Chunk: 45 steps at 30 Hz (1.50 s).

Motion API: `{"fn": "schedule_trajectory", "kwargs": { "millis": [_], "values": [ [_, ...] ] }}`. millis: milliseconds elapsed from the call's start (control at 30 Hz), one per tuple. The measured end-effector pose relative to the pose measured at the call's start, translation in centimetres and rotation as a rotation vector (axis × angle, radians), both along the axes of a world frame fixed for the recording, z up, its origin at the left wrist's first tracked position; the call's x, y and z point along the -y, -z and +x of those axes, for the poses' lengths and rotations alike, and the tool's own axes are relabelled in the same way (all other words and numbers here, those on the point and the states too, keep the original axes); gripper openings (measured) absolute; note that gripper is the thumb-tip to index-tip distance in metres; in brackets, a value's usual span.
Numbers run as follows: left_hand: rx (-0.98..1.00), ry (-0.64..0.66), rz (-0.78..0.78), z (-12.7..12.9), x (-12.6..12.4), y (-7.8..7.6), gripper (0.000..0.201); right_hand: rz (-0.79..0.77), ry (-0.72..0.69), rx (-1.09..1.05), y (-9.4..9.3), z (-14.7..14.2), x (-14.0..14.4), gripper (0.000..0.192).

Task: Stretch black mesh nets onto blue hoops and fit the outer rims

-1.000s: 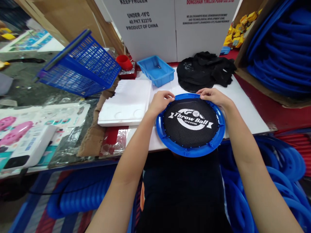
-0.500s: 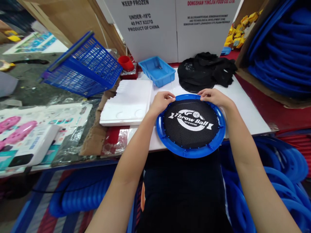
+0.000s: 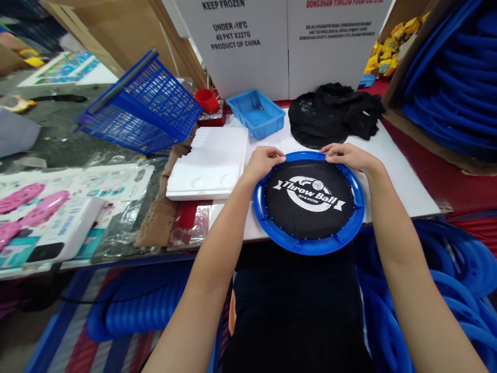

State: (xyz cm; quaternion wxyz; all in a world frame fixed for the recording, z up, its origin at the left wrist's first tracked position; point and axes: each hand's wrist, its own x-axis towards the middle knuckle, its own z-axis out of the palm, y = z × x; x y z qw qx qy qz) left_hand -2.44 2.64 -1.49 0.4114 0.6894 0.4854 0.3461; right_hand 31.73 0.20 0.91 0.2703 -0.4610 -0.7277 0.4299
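A blue plastic ring [image 3: 351, 228] with black mesh [image 3: 310, 204] stretched across it, printed "Throw Ball" in white, lies on the white tabletop [image 3: 399, 186], overhanging its near edge. My left hand [image 3: 264, 161] grips the ring's far left rim, fingers curled over the mesh edge. On the far right rim my right hand [image 3: 349, 155] does the same. A heap of loose black mesh pieces [image 3: 334, 114] sits just behind the ring.
A white foam slab [image 3: 212, 163] lies left of the ring, with a small blue tray [image 3: 256, 113], a red cup [image 3: 207, 100] and a tilted blue basket [image 3: 143, 106] beyond. White cartons [image 3: 279, 41] stand at the back. Stacked blue rings [image 3: 454, 77] fill the right; packaged toys [image 3: 50, 217] lie left.
Both hands stay on the ring's far rim, the fingertips shifting slightly along it. The view has drifted a little; the ring itself has barely moved.
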Motion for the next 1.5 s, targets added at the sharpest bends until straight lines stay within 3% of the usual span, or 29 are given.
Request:
{"fn": "schedule_trajectory", "kwargs": {
  "millis": [433, 600, 733, 867, 933, 1033, 1167, 1300, 1500],
  "values": [
    [-0.006, -0.040, -0.006, 0.3, 0.2, -0.1, 0.022, 0.105, 0.014, 0.133, 0.4, -0.1, -0.5, 0.025],
    [-0.098, -0.053, 0.020, 0.4, 0.1, -0.2, 0.017, 0.114, 0.007, 0.122, 0.9, 0.2, -0.8, 0.025],
    [-0.175, -0.027, 0.163, 0.9, 1.0, -1.2, 0.012, 0.072, 0.022, 0.071, 0.3, -0.1, -0.2, 0.020],
    [-0.318, 0.185, 0.406, 2.1, 2.4, -1.6, 0.017, 0.093, 0.056, -0.057, -0.6, -1.3, 0.8, 0.020],
    [-0.417, 0.304, 0.445, 2.4, 2.6, -1.3, 0.024, 0.147, 0.025, -0.063, -0.7, -2.2, 1.0, 0.024],
    [-0.493, 0.352, 0.433, 2.5, 2.5, -0.8, 0.040, 0.179, -0.081, 0.067, -0.2, -3.3, 0.9, 0.029],
    [-0.431, 0.290, 0.408, 2.2, 2.1, -0.9, 0.029, 0.184, -0.112, 0.206, 0.5, -3.9, 0.6, 0.029],
    [-0.326, 0.214, 0.354, 2.0, 1.8, -1.8, 0.003, 0.169, -0.056, 0.127, 0.1, -3.5, 0.6, 0.024],
    [-0.180, 0.129, 0.266, 2.2, 1.3, -1.7, 0.009, 0.031, 0.025, -0.067, -0.1, -2.7, 0.6, 0.026]
  ]
}}
